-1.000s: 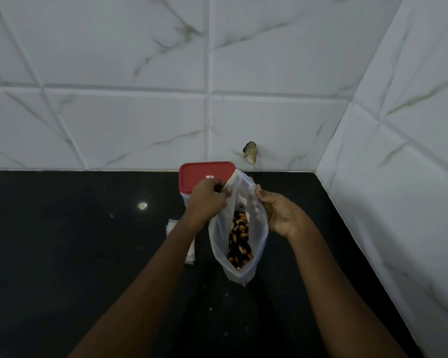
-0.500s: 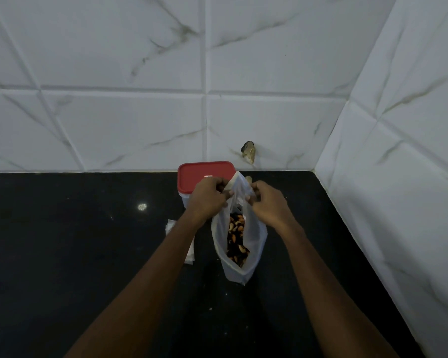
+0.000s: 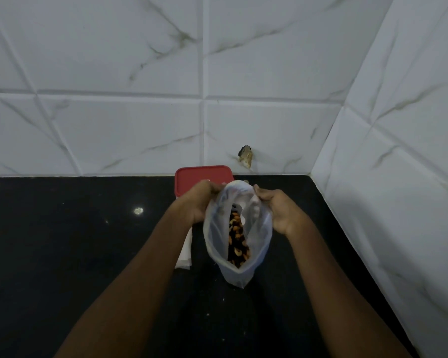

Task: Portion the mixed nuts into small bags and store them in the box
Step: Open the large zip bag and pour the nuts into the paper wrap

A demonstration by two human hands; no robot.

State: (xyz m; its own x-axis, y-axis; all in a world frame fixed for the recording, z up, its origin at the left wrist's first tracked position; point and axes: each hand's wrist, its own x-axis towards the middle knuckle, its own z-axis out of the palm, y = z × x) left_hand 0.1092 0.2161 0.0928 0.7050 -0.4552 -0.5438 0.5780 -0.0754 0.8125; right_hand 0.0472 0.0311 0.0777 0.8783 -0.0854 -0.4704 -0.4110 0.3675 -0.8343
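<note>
Bag: translucent plastic bag (image 3: 216,237), held at the centre of the frame with its mouth spread wide; whether its lower tip touches the black stone bench (image 3: 62,244) cannot be told.
Nuts: mixed pale and dark nuts (image 3: 237,244), seen through the mouth, lying in the lower part of the bag.
Left hand: left hand (image 3: 198,202), clenched on the left edge of the bag's rim.
Right hand: right hand (image 3: 281,211), fingers curled round the right edge of the rim.
Box: rectangular box with a red plastic lid (image 3: 195,178), lid on, set against the wall just above the left hand.
Sheets: white flat plastic sheets (image 3: 184,255), lying on the bench, partly hidden by the left forearm.
Wall: white marbled tiles (image 3: 114,125), with a chipped spot (image 3: 246,156) right of the box.
</note>
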